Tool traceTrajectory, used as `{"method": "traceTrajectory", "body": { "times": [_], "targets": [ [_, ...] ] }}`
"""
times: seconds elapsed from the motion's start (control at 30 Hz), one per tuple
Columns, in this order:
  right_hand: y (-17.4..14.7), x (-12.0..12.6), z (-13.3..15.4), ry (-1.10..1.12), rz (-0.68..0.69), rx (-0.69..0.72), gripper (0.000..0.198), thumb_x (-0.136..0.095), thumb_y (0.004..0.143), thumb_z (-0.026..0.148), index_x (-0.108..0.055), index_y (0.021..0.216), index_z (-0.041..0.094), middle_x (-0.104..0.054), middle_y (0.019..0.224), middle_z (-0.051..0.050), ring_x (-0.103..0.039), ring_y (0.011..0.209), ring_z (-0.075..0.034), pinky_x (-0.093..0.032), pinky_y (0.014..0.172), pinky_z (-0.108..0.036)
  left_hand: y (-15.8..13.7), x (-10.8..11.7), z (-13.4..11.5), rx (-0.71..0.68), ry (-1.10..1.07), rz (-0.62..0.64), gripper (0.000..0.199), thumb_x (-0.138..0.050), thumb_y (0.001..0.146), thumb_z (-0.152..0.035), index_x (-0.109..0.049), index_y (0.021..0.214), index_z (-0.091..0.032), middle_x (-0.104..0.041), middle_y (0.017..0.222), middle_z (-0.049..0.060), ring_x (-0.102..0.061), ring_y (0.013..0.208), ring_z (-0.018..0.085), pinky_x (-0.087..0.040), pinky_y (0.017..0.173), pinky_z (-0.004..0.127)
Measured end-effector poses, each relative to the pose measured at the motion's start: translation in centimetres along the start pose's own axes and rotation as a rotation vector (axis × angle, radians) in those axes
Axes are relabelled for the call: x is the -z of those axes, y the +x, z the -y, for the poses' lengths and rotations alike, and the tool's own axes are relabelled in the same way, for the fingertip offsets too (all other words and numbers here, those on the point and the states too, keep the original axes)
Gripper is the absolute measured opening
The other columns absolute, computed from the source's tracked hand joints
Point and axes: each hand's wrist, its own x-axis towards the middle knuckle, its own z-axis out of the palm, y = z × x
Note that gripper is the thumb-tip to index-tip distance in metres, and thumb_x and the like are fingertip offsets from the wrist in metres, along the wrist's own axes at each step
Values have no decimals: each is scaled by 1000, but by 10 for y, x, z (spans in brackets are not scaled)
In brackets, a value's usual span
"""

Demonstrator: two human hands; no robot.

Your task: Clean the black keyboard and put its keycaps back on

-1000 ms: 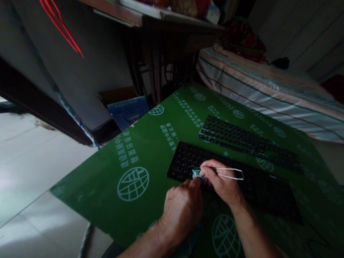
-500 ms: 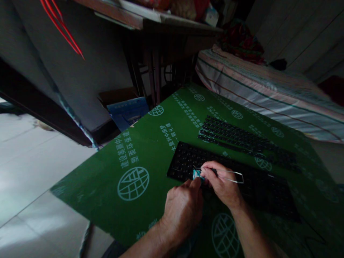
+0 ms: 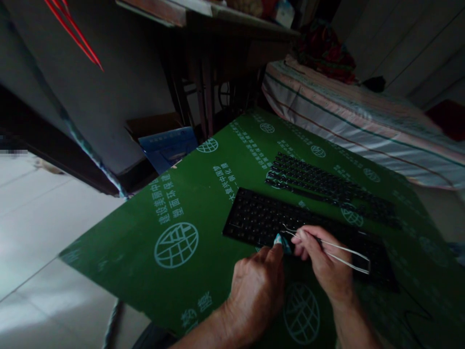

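A black keyboard base point(image 3: 250, 213) lies on the green board, its keycaps off over the part that shows on the left. My left hand point(image 3: 256, 288) is closed at the keyboard's near edge, pinching a small teal and white cloth point(image 3: 285, 244) between thumb and finger. Just right of it, my right hand point(image 3: 323, 257) grips a wire keycap puller point(image 3: 369, 265). The puller's thin hooked tips point left above the keyboard, apart from the cloth. Behind the keyboard, loose black keycaps point(image 3: 308, 175) are laid out in rows.
The green printed board point(image 3: 145, 218) spans the work area. A cable point(image 3: 417, 303) trails from the keyboard's right end. Beyond stand a dark wooden table point(image 3: 250, 29), a bed with a striped sheet point(image 3: 348, 111) and a blue box point(image 3: 169, 145). Red cords point(image 3: 78, 36) hang upper left.
My right hand has moved right with the puller, away from the left hand, and the puller's tips have lifted off the cloth. The cloth stays in my left hand. The view has shifted slightly.
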Motion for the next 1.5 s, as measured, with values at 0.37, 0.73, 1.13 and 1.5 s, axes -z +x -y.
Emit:
{"method": "traceTrajectory", "body": {
  "times": [0.37, 0.73, 1.13, 1.5],
  "targets": [
    [-4, -1, 1, 130, 84, -5, 17, -57, 86, 34, -64, 86, 18, -67, 67, -2, -57, 51, -10, -46, 45, -21, -2, -1, 16, 45, -27, -59, 26, -38, 89, -14, -60, 103, -18, -67, 81, 4, -65, 67, 15, -51, 60, 23],
    [-2, -10, -3, 198, 115, -47, 17, -58, 86, 34, -64, 88, 18, -68, 67, -1, -57, 50, -10, -45, 44, -21, 0, 4, 11, 6, -15, -51, 29, -41, 83, -8, -64, 98, -17, -62, 77, 4, -58, 58, 13, -45, 51, 21],
    [-18, -8, -1, 128, -53, 30, 14, -57, 88, 31, -65, 90, 19, -71, 73, -2, -62, 56, -12, -51, 50, -23, -7, 1, 9, 9, -184, -181, 34, -36, 81, -6, -61, 101, -17, -60, 102, 8, -63, 76, 13, -52, 67, 22],
    [-34, -7, 3, 325, -112, 64, 11, -58, 88, 27, -66, 92, 19, -72, 75, -3, -63, 55, -12, -50, 46, -22, 0, 22, 2, 345, -401, -5, 23, -61, 75, -38, -60, 82, -17, -56, 62, -3, -50, 53, 13, -36, 49, 24]
  ]
}}
